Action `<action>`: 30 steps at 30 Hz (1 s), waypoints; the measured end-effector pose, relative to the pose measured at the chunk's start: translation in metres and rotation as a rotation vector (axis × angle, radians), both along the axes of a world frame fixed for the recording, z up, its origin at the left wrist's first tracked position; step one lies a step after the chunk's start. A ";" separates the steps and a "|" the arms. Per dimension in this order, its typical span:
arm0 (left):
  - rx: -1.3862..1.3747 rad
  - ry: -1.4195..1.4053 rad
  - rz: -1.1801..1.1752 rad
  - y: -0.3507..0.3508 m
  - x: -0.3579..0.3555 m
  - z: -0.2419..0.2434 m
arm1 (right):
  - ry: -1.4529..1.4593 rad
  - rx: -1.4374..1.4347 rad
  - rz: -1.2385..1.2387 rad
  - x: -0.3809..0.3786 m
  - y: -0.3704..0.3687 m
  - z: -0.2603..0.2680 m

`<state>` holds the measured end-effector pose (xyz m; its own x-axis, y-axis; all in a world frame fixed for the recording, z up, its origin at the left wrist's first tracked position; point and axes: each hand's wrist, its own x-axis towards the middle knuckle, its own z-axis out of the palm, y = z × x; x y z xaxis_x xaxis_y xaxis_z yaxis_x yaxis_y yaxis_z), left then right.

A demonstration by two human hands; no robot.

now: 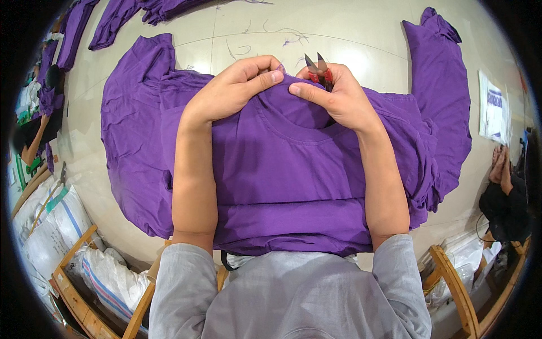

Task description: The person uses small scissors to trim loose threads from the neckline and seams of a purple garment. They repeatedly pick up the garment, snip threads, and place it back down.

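Observation:
A purple T-shirt (292, 169) lies spread over my lap, its round neckline facing away from me. My left hand (241, 84) pinches the neckline's edge between thumb and fingers, where a tuft of loose purple thread sticks up. On the other side of the collar, my right hand (343, 97) grips the fabric with thumb against fingers. Thread snips (320, 74) with red grips and dark pointed blades are tucked in that same hand. Their blades point away from me and stand apart, touching no cloth.
Purple garments lie in a heap at left (135, 127) and another at right (440, 106). Thread scraps (292, 40) litter the tiled floor (364, 25) ahead. White woven sacks (110, 275) and wooden frames (455, 292) flank me. Other people sit at both far sides.

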<state>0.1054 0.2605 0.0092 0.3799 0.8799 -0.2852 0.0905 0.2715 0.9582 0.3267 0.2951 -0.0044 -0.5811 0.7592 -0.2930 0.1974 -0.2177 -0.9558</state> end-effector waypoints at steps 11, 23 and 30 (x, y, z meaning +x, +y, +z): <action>-0.064 0.001 -0.023 0.001 0.001 0.005 | 0.055 -0.064 0.052 0.000 0.000 0.003; -0.050 0.074 0.046 0.003 0.006 0.007 | 0.088 0.115 -0.058 -0.003 -0.002 0.007; -0.076 0.074 0.045 0.004 0.005 0.002 | 0.150 0.367 -0.136 -0.017 -0.010 -0.004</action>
